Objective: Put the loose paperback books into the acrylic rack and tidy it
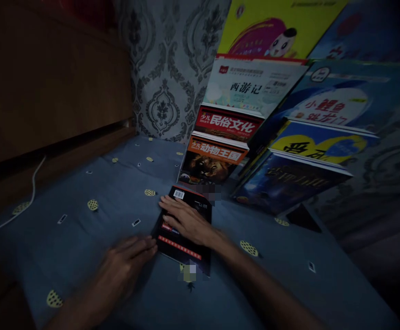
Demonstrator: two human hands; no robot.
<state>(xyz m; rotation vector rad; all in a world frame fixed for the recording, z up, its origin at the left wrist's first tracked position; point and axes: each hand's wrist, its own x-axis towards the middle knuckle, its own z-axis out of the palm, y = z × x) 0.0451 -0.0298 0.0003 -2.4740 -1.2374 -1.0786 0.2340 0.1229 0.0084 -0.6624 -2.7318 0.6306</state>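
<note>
A dark book point(186, 250) lies on the patterned cloth, its barcode at the far end and a red strip of print near the close end. My right hand point(188, 220) rests flat on its cover, fingers stretched out toward the left edge and hiding part of the print. Beside that edge is my left hand point(127, 256), slightly blurred, its outstretched fingers touching the book's near-left side. Just beyond the book stands an orange-topped book with a lion point(211, 160), and behind it a red book point(227, 123).
More books stand in two stepped rows, among them a white one point(251, 87), a yellow one point(282, 27) and a dark blue one point(289, 181). Patterned wallpaper point(163, 105) rises behind. Wooden furniture point(55, 82) and a white cable point(34, 183) are on the left.
</note>
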